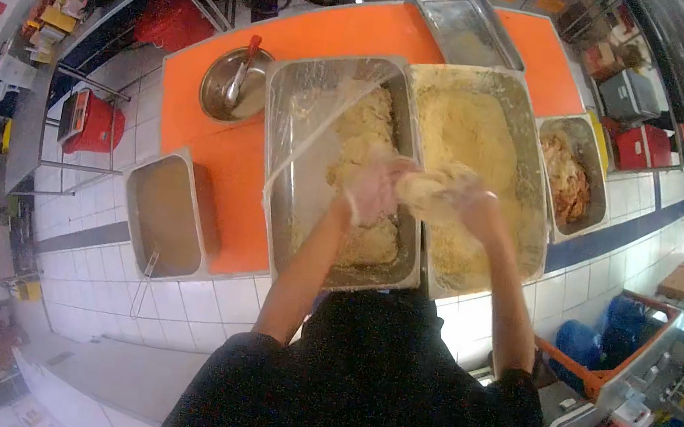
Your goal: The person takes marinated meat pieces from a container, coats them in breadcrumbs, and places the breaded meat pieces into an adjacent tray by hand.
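Observation:
A pale, flour-coated piece of food (426, 190), perhaps meat, is held between my two hands above the meeting rims of two metal trays. My left hand (375, 190), in what looks like a thin clear glove, grips its left end. At its right end, my right hand (471, 208) is closed around it; motion blurs the fingers a little. Below my left hand, coated pieces (368, 123) lie along the right side of a plastic-lined tray (300, 84). Under my right hand is a deep tray (531, 218) of yellowish flour (473, 131).
On the orange table (183, 133) stands a steel bowl (211, 88) with a red-handled utensil (244, 70). A container of cloudy liquid (169, 216) sits front left. A pan of reddish-brown pieces (564, 174) is at the right, and a shallow metal tray (460, 21) at the back.

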Demonstrator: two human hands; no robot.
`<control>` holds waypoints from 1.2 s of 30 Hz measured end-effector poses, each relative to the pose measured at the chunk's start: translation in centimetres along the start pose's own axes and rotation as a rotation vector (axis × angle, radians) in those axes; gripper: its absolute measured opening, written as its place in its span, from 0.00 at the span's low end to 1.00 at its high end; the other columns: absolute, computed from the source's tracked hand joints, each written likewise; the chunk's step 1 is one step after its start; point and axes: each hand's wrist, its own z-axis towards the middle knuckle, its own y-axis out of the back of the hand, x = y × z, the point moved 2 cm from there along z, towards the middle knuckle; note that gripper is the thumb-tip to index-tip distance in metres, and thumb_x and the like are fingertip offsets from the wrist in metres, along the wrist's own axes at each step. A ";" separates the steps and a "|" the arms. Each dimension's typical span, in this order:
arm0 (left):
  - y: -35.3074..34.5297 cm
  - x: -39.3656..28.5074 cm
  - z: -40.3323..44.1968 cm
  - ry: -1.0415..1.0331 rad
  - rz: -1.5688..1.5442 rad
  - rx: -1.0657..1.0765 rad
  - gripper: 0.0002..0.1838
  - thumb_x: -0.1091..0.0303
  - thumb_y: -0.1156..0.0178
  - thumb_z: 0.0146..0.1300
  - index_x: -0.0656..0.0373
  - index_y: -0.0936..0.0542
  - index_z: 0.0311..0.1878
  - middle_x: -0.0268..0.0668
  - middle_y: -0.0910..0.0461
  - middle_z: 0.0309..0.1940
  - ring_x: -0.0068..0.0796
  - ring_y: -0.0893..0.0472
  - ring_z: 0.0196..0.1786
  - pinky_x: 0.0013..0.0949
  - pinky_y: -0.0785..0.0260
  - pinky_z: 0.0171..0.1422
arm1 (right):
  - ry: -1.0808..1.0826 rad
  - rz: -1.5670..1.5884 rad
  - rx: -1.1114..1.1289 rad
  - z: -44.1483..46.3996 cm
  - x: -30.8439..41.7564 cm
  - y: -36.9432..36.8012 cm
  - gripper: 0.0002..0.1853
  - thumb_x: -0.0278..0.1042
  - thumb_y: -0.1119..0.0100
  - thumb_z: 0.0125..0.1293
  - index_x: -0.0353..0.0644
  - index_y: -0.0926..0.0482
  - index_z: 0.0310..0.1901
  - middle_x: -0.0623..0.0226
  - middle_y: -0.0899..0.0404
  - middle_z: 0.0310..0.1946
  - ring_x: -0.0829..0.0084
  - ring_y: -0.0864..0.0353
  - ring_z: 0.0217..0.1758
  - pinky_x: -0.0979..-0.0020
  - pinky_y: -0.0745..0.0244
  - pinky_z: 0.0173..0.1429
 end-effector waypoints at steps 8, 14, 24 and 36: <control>15.4 -6.8 1.8 -0.342 1.139 -0.629 0.21 0.59 0.43 0.67 0.60 0.25 0.58 0.38 0.20 0.48 0.33 0.19 0.43 0.36 0.23 0.46 | 0.434 0.027 -0.196 16.6 8.1 -8.6 0.08 0.31 0.48 0.55 0.42 0.17 0.30 0.63 0.20 0.25 0.64 0.21 0.31 0.61 0.26 0.38; 19.0 -8.0 6.2 -0.374 1.190 -0.636 0.31 0.55 0.40 0.62 0.64 0.31 0.64 0.53 0.24 0.56 0.52 0.23 0.55 0.43 0.30 0.58 | 0.161 -0.264 -0.015 20.3 7.5 -8.8 0.12 0.33 0.45 0.57 0.36 0.21 0.40 0.54 0.22 0.38 0.56 0.24 0.45 0.61 0.30 0.55; 10.8 -2.3 1.0 -0.563 1.004 -0.617 0.22 0.64 0.38 0.64 0.63 0.29 0.58 0.41 0.22 0.48 0.32 0.24 0.53 0.34 0.28 0.55 | 0.054 -0.075 0.083 6.9 -11.5 -10.7 0.12 0.32 0.52 0.64 0.42 0.19 0.43 0.50 0.21 0.48 0.55 0.22 0.51 0.56 0.27 0.52; -7.8 7.6 8.5 -0.295 1.212 -0.338 0.22 0.62 0.35 0.62 0.64 0.25 0.55 0.43 0.22 0.54 0.35 0.24 0.58 0.36 0.32 0.63 | -0.134 0.008 0.650 -10.0 -8.7 -2.7 0.17 0.33 0.51 0.59 0.36 0.21 0.47 0.47 0.20 0.47 0.51 0.19 0.48 0.55 0.26 0.54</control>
